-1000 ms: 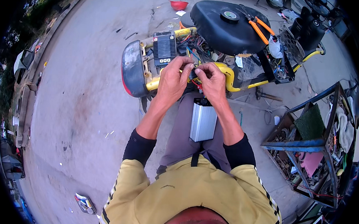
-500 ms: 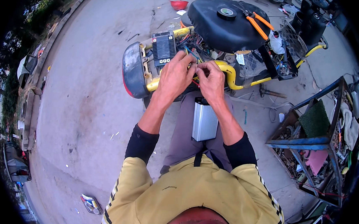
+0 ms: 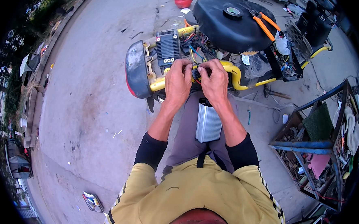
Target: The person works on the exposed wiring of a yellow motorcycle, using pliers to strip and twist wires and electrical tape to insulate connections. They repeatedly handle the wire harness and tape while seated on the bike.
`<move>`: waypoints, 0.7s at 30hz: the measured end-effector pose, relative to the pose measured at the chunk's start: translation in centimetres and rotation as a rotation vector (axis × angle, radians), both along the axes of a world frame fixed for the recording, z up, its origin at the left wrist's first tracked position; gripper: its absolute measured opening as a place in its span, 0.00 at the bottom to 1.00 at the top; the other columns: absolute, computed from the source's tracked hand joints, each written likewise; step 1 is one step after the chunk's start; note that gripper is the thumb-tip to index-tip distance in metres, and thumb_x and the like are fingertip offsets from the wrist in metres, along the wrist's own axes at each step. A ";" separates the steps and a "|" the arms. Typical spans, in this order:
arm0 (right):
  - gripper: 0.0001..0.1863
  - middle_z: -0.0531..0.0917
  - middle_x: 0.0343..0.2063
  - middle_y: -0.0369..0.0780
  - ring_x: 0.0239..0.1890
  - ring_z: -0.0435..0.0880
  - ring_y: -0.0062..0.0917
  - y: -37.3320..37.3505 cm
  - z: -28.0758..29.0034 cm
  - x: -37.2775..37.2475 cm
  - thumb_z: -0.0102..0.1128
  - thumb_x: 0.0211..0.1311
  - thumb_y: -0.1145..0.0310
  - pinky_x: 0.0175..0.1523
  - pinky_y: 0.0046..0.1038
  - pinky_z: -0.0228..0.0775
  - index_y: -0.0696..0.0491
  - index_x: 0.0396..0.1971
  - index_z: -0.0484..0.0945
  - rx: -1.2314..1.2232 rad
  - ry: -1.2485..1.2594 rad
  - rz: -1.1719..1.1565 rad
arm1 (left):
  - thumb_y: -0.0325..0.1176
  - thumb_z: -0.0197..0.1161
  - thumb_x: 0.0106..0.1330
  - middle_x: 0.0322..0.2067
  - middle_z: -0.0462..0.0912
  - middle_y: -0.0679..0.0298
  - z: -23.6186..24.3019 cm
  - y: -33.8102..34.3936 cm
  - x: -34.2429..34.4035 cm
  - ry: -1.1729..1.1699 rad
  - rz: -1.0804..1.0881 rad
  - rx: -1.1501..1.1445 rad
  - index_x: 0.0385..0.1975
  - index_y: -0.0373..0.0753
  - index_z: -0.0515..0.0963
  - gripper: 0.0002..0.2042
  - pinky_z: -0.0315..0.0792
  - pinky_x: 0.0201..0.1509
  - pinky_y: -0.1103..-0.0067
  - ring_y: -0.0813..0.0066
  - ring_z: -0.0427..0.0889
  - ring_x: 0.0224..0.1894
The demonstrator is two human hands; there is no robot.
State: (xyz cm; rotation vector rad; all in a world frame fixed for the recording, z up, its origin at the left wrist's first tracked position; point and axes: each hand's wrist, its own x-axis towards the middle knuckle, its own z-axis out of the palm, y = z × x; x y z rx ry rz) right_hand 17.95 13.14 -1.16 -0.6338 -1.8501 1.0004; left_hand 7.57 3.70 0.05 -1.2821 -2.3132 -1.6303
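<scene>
Both my hands meet over the yellow tube frame (image 3: 158, 85) of a stripped scooter. My left hand (image 3: 178, 80) is closed in a pinch, with its fingertips at a small black wire connector (image 3: 195, 74). From the other side my right hand (image 3: 214, 82) pinches the same connector between thumb and fingers. Coloured wires (image 3: 193, 52) run from the frame toward my fingertips. A silver finned controller box (image 3: 209, 123) rests on my lap. Beyond my left hand, a black finned box (image 3: 168, 46) is mounted in the frame.
The black seat (image 3: 232, 27) carries a tape roll (image 3: 233, 12) and orange-handled pliers (image 3: 265, 26). A hammer (image 3: 276, 93) lies on the ground to the right, near a metal rack (image 3: 307, 145) full of parts. A red bowl (image 3: 183, 3) stands far ahead.
My left hand has come down and turned, its fingers now at the black connector. The connector shows between both hands, where earlier the fingers covered thin wires. The view has shifted slightly.
</scene>
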 end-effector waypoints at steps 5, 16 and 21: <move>0.03 0.85 0.37 0.46 0.36 0.89 0.46 -0.1 0.3 -0.4 0.69 0.68 0.76 0.43 0.44 0.80 0.60 0.37 0.84 0.045 -0.010 -0.012 | 0.22 0.65 0.76 0.42 0.87 0.50 -1.9 0.5 0.4 0.118 0.019 0.151 0.48 0.30 0.81 0.06 0.82 0.50 0.65 0.52 0.89 0.43; 0.04 0.85 0.38 0.46 0.37 0.88 0.47 0.0 0.3 -0.3 0.69 0.69 0.75 0.43 0.46 0.79 0.58 0.39 0.83 -0.002 -0.038 -0.005 | 0.20 0.68 0.71 0.39 0.85 0.53 1.1 -0.1 0.1 0.174 -0.068 0.098 0.49 0.32 0.83 0.09 0.83 0.42 0.65 0.56 0.90 0.37; 0.04 0.84 0.39 0.45 0.39 0.87 0.48 -0.2 0.2 -0.4 0.69 0.68 0.75 0.44 0.47 0.78 0.57 0.39 0.83 0.136 -0.086 -0.002 | 0.22 0.69 0.73 0.39 0.86 0.53 2.5 0.2 -0.9 0.323 -0.072 -0.086 0.50 0.30 0.85 0.09 0.82 0.43 0.68 0.60 0.90 0.37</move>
